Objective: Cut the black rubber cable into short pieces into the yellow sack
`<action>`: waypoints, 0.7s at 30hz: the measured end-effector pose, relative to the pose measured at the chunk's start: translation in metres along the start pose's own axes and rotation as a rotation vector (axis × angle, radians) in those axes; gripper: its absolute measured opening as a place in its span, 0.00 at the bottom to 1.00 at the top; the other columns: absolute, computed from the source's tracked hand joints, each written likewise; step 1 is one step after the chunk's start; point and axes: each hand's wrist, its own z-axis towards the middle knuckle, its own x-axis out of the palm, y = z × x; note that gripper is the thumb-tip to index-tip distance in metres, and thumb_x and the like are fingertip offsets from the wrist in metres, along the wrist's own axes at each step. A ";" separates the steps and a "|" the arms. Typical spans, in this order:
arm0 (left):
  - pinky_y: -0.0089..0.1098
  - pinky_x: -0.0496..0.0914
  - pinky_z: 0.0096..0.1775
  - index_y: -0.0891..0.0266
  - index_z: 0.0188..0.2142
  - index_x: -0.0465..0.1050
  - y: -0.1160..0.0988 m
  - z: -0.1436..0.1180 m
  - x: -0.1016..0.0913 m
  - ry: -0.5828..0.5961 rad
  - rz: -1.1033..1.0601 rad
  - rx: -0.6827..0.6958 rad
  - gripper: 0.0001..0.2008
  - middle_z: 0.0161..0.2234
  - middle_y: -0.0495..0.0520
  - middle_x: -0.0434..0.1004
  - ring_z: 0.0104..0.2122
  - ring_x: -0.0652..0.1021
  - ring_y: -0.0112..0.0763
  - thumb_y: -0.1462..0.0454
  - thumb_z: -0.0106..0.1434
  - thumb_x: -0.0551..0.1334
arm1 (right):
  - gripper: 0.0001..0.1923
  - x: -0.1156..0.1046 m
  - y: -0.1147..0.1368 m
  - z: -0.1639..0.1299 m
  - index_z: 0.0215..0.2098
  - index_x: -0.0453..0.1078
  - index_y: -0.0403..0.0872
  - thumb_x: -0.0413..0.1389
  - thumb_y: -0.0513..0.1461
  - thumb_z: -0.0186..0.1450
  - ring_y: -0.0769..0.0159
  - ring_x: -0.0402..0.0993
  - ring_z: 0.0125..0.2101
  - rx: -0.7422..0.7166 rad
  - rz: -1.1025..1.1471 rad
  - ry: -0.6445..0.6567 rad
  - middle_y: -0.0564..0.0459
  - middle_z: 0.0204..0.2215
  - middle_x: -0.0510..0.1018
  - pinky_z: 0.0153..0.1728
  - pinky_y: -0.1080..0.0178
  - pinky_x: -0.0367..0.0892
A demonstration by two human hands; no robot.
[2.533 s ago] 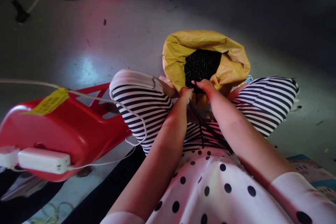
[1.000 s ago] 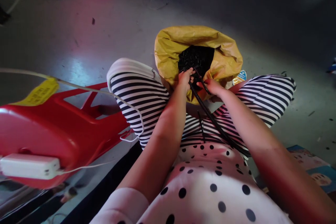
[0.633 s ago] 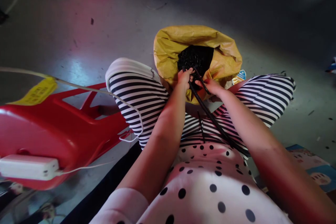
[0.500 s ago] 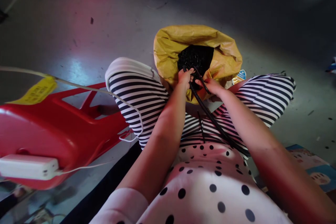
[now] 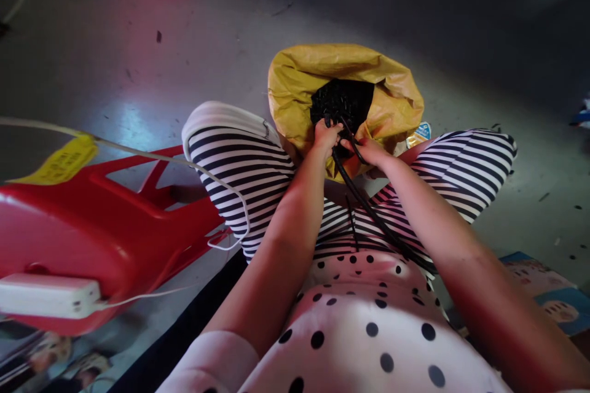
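A red plastic stool lies at far left, a white block against it and a white cord with a yellow tag trailing to the seated person's striped knee. At center, the left hand has its fingers curled snugly around a black cable, seemingly to steady it over the sack's near edge. The yellow sack stands between the spread knees, its mouth gaping and rim rolled outward, presumably to keep the opening within reach; inside lie dark, glossy pieces, too small to identify. Just beside, the right hand appears closed on a thinner dark strand, though whether it joins the cable cannot be told. The cable slants rightward across the lap, which apparently bears its weight. A printed box sits at far right on the floor.
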 end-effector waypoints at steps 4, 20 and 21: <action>0.26 0.51 0.22 0.58 0.34 0.62 0.002 0.003 -0.002 0.003 0.014 -0.001 0.17 0.22 0.40 0.58 0.16 0.60 0.18 0.78 0.66 0.66 | 0.38 0.002 -0.001 0.002 0.45 0.81 0.44 0.49 0.67 0.73 0.43 0.83 0.49 -0.012 -0.039 -0.004 0.36 0.44 0.84 0.51 0.52 0.76; 0.24 0.51 0.20 0.59 0.31 0.61 0.022 0.013 -0.010 -0.069 0.116 -0.152 0.18 0.22 0.42 0.66 0.15 0.63 0.18 0.78 0.64 0.66 | 0.26 0.019 -0.020 0.016 0.54 0.79 0.45 0.54 0.56 0.77 0.53 0.83 0.51 -0.168 -0.139 0.019 0.39 0.49 0.85 0.55 0.57 0.74; 0.24 0.51 0.20 0.59 0.31 0.61 0.023 0.014 -0.010 -0.073 0.112 -0.156 0.18 0.23 0.43 0.67 0.15 0.63 0.17 0.78 0.64 0.67 | 0.26 0.019 -0.020 0.016 0.54 0.80 0.44 0.55 0.56 0.77 0.52 0.82 0.52 -0.170 -0.155 0.018 0.39 0.50 0.85 0.56 0.57 0.73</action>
